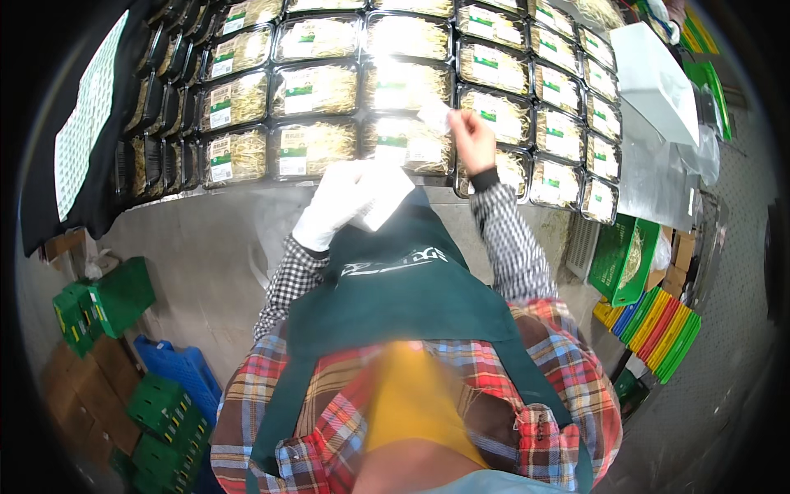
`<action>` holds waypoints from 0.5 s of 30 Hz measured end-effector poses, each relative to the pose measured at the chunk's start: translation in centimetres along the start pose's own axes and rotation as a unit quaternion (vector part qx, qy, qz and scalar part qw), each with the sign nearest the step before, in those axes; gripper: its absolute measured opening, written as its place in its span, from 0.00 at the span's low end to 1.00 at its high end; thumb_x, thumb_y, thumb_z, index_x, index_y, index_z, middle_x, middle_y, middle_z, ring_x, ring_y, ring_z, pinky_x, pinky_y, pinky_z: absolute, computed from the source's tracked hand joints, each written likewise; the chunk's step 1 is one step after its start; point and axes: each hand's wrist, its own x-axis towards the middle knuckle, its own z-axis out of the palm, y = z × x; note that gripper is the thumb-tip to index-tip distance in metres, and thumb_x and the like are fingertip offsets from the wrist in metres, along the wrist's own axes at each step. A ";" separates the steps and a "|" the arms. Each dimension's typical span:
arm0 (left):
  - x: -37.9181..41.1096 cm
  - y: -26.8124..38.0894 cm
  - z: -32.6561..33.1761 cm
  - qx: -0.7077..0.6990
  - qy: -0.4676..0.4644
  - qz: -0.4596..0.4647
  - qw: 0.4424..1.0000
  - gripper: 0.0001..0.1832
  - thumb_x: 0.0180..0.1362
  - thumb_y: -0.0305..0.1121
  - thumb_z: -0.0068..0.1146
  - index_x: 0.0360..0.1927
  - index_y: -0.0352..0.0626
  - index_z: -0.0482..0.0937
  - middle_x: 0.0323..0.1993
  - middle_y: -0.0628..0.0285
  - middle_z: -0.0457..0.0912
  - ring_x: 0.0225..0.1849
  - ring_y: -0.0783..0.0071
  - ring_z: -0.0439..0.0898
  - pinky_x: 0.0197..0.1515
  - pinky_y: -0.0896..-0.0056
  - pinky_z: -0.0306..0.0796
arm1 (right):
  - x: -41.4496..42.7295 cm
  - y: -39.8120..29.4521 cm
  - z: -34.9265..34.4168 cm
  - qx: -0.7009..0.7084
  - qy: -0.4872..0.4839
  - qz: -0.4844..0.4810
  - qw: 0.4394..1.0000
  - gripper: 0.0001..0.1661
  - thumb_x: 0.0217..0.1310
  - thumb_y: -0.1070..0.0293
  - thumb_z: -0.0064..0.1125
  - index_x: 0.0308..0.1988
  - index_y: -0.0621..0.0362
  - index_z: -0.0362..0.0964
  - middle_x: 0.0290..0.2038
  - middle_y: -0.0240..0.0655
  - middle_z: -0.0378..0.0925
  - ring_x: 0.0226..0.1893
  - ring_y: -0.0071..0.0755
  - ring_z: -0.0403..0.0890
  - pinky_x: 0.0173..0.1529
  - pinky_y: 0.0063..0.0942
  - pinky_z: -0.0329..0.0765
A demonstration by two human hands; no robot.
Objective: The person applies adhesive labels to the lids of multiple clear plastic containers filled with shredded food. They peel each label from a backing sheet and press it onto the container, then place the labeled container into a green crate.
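My left hand (327,204), in a white glove, grips a white sheet or strip of labels (386,199) in front of my apron; glare washes out its surface. My bare right hand (474,141) pinches a small white label (436,115) between thumb and fingers. That label is above a black plastic tray of bean sprouts (426,151) in the front row. Glare hides whether it touches the film. Many such trays bear a green-and-white label, like the tray (315,148) left of it and the tray (498,114) beyond my right wrist.
Stacked trays (151,163) stand at the table's left, beside a dark cloth (43,204). To the right are a white foam box (657,80), a green crate with sprouts (623,262) and a row of coloured crates (654,327). Green crates (163,407) and a blue pallet (179,370) stand lower left.
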 end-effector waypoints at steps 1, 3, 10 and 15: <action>-0.5 0.1 -0.4 -0.027 -0.014 -0.048 0.998 0.13 0.58 0.32 0.56 0.44 0.35 0.80 0.34 0.60 0.84 0.34 0.80 0.79 0.38 0.77 0.72 | 2.9 0.9 0.1 -0.166 0.011 -0.041 0.985 0.12 0.59 0.59 0.60 0.28 0.55 0.77 0.28 0.33 0.77 0.29 0.28 0.75 0.36 0.25 0.70; -0.8 1.9 -0.3 -0.077 0.011 -0.010 0.997 0.14 0.58 0.30 0.57 0.45 0.33 0.78 0.36 0.60 0.83 0.36 0.80 0.80 0.41 0.78 0.73 | 6.7 4.7 1.8 -0.315 0.112 -0.178 0.925 0.14 0.54 0.54 0.62 0.26 0.51 0.77 0.30 0.36 0.76 0.34 0.38 0.75 0.40 0.33 0.70; -0.1 3.5 0.1 -0.110 0.128 0.064 0.984 0.11 0.58 0.25 0.55 0.45 0.35 0.78 0.38 0.63 0.81 0.38 0.78 0.80 0.44 0.77 0.74 | 7.0 4.8 5.4 -0.408 0.103 -0.135 0.897 0.23 0.50 0.50 0.62 0.44 0.50 0.74 0.41 0.35 0.72 0.46 0.41 0.68 0.54 0.45 0.61; 3.4 2.7 0.8 -0.038 0.193 0.065 0.978 0.07 0.59 0.27 0.55 0.38 0.35 0.81 0.31 0.61 0.82 0.33 0.77 0.79 0.37 0.75 0.73 | 7.8 5.7 3.9 -0.346 0.095 -0.195 0.913 0.14 0.56 0.66 0.54 0.44 0.55 0.74 0.38 0.37 0.73 0.43 0.44 0.71 0.50 0.40 0.66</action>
